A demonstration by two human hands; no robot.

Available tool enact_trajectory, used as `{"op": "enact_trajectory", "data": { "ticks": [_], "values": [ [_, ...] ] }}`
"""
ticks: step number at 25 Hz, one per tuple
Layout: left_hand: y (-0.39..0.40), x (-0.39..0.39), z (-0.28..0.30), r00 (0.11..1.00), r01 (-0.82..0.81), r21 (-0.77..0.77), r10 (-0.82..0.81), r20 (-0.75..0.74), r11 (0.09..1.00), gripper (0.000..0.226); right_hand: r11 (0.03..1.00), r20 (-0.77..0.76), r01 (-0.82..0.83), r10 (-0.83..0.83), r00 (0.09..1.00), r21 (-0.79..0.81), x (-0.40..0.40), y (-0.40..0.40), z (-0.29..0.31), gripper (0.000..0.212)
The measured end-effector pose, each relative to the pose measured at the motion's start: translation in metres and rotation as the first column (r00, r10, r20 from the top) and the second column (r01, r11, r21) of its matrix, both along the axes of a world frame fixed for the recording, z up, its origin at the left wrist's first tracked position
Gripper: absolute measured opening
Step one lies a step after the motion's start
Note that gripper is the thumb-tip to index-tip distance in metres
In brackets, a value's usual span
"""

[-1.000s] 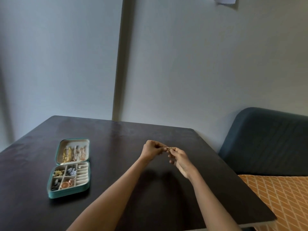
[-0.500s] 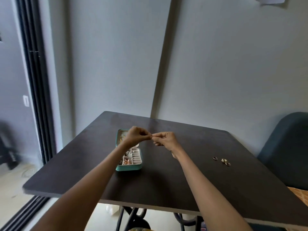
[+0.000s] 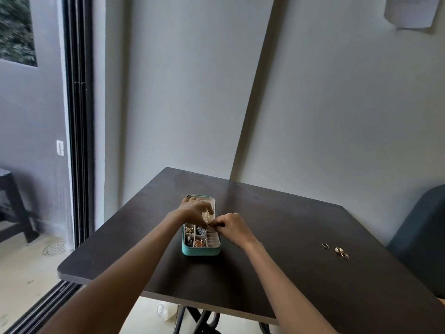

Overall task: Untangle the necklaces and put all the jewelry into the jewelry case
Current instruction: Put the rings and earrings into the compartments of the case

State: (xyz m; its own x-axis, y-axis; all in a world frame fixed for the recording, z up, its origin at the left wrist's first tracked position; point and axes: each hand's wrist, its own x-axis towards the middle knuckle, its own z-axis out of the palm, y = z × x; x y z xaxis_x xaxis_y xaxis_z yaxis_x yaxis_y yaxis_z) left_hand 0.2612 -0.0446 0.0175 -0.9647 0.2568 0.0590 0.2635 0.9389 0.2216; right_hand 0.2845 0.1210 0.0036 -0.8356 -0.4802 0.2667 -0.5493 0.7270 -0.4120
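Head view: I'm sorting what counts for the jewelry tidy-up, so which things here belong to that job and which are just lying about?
Part of the job:
- teal jewelry case, open on the table
- small piece pinched between left hand and right hand, over the case; too small to identify
- three rings loose on the table, right of the case

Just lying about:
- dark chair
- paper on wall
- stool outside

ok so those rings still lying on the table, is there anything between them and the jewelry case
Nothing visible stands in the way. The rings lie out to the right on bare dark table, and the open jewelry case sits to their left. Only the right hand and forearm cross above that stretch, working with the left hand over the case.
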Motion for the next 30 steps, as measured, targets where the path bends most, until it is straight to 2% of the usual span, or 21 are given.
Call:
{"op": "enact_trajectory", "data": {
  "ticks": [5,9,15,19,22,24,27,30],
  "values": [
    [0.003,-0.003,0.000,1.000,-0.029,-0.076,0.028,-0.008,0.997,0.056,1.000,-0.043,0.007,-0.008,0.999,-0.014,0.001,0.001,-0.004,0.023],
    [0.003,-0.005,0.001,0.999,-0.025,-0.076,0.029,0.043,0.997,0.061,0.997,0.003,0.005,-0.005,1.000,-0.074,0.000,0.002,-0.006,0.022],
    [0.006,-0.004,0.003,0.996,-0.023,-0.090,0.031,0.079,0.996,0.065,0.999,-0.006,0.029,-0.029,1.000,-0.017,0.000,0.004,-0.010,0.024],
    [0.007,-0.004,0.003,0.995,-0.045,-0.104,0.054,0.081,0.994,0.071,0.999,0.003,0.013,-0.013,1.000,-0.037,0.002,0.003,-0.010,0.022],
    [0.007,-0.005,0.002,0.994,-0.063,-0.095,0.071,0.081,0.994,0.069,0.994,-0.077,0.077,-0.083,0.994,-0.072,0.005,0.005,-0.016,0.029],
    [0.007,-0.006,0.002,0.994,-0.062,-0.093,0.070,0.083,0.994,0.069,0.992,-0.114,0.121,-0.123,0.986,-0.024,0.005,0.005,-0.019,0.036],
    [0.008,-0.005,0.003,0.994,-0.068,-0.092,0.075,0.075,0.993,0.069,0.992,-0.102,0.129,-0.127,0.987,0.014,0.006,0.002,-0.021,0.033],
    [0.008,-0.004,0.001,0.995,-0.072,-0.090,0.078,0.067,0.993,0.069,0.989,-0.088,0.146,-0.148,0.985,-0.024,0.005,0.000,-0.022,0.031]
  ]
}}
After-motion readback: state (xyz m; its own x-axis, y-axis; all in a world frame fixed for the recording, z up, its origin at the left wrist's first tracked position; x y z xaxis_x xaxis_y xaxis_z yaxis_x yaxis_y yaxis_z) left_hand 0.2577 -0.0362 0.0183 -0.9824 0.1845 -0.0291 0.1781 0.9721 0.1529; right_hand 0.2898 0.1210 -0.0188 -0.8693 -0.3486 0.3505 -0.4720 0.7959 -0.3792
